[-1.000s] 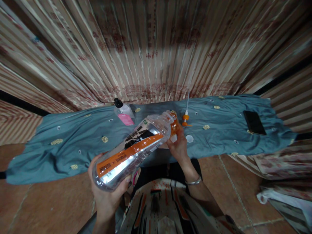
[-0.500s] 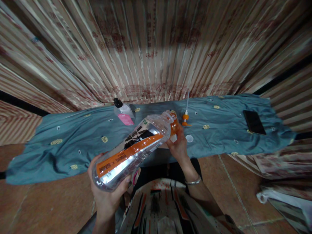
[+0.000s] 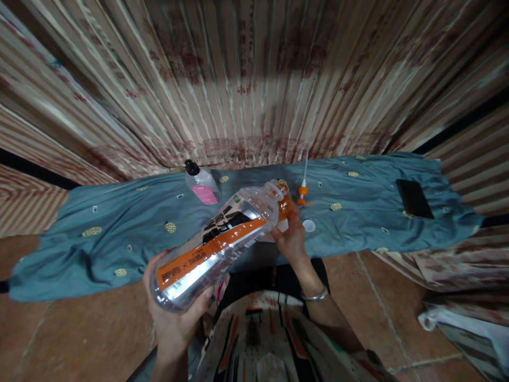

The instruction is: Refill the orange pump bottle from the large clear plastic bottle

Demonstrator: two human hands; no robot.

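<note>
My left hand (image 3: pixel 173 321) is wrapped round the base of a large clear plastic bottle (image 3: pixel 217 246) with an orange and silver label. The bottle tilts, its neck pointing up and to the right. Against its mouth sits an orange translucent container (image 3: pixel 283 206), which my right hand (image 3: pixel 292 239) grips from below; the fingers hide part of it. Whether liquid passes between the two I cannot tell. Beyond my right hand, an orange and white pump head (image 3: pixel 303 192) with a long tube lies on the cloth. Close to that hand is a small round white lid (image 3: pixel 309 226).
A blue-green cloth (image 3: pixel 131 223) covers the narrow table. At the back left stands a clear bottle with a pink label and black pump top (image 3: pixel 203 187). A black phone (image 3: pixel 414 199) lies to the right. Striped curtains (image 3: pixel 246 106) hang behind the table.
</note>
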